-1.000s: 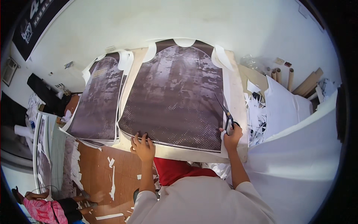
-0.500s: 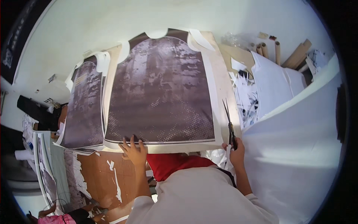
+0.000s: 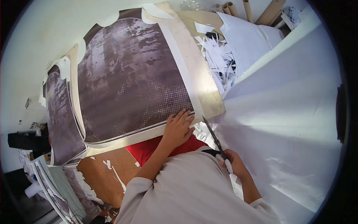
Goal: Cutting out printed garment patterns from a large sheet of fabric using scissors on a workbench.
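A large dark purple-grey printed panel (image 3: pixel 130 78), shaped like a shirt body with cut-out neck and armholes, lies flat on the pale table (image 3: pixel 210 95). White margin borders its right side. My left hand (image 3: pixel 179 127) rests with outstretched fingers on the panel's lower right corner, at the near edge. Off that corner, my right hand (image 3: pixel 235 164) grips dark scissors (image 3: pixel 213 136) by the handles. Their blades look together, pointing up and left toward the table's near edge, and are apart from the panel. Something white shows beside the right fingers.
A second, narrower printed panel (image 3: pixel 61 115) lies at the left. Beyond the table's right side, white scraps (image 3: pixel 220 56) are heaped beside a white sheet (image 3: pixel 250 41). Cardboard tubes (image 3: pixel 231 9) stand at the back. White fabric (image 3: pixel 283 108) hangs at my right.
My left hand has slid right along the panel's near edge to its corner. My right hand has drawn the scissors back from the table toward me. The view has turned right.
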`<state>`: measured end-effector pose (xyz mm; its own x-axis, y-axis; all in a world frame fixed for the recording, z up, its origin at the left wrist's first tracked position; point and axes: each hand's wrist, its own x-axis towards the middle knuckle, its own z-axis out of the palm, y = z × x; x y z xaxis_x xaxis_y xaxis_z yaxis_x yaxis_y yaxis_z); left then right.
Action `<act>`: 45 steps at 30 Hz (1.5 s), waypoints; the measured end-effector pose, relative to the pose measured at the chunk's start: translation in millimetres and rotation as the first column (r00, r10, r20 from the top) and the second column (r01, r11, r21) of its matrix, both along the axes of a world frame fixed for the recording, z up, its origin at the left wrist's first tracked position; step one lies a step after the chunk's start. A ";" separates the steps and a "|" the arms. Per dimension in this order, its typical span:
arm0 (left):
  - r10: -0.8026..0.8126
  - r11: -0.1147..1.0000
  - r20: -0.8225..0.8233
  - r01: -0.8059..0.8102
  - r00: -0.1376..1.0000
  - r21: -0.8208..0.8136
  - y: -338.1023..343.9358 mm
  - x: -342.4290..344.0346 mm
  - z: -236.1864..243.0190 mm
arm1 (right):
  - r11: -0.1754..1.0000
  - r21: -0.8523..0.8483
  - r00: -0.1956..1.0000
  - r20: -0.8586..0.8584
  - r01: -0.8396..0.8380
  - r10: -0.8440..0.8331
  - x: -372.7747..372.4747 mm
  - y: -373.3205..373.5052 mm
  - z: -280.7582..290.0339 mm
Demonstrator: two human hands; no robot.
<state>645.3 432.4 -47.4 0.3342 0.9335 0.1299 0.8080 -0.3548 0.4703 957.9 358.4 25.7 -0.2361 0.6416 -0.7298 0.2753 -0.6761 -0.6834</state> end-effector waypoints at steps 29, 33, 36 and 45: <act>0.068 0.990 -0.011 -0.066 0.998 0.123 4.1 2.7 -11.8 | 0.985 -0.030 0.980 -0.092 0.172 -0.174 -61.0 5.4 -38.4; 0.073 0.990 -0.048 -0.066 0.996 0.127 1.8 4.0 -22.6 | 0.989 0.012 0.988 -0.057 0.145 -0.144 -60.4 7.3 -43.9; 0.076 0.989 -0.069 -0.066 0.995 0.134 2.7 5.2 -21.9 | 0.987 0.008 0.987 -0.030 0.159 -0.158 -58.0 9.1 -48.0; 0.078 0.986 -0.083 -0.065 0.993 0.155 3.4 6.2 -23.3 | 0.977 0.005 0.976 -0.063 0.211 -0.210 -63.1 24.3 -45.9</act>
<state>651.5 435.8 -70.7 0.2840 0.9270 0.2449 0.8700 -0.3565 0.3407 894.8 382.6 -20.2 -0.1394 0.6902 -0.7101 0.0845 -0.7062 -0.7030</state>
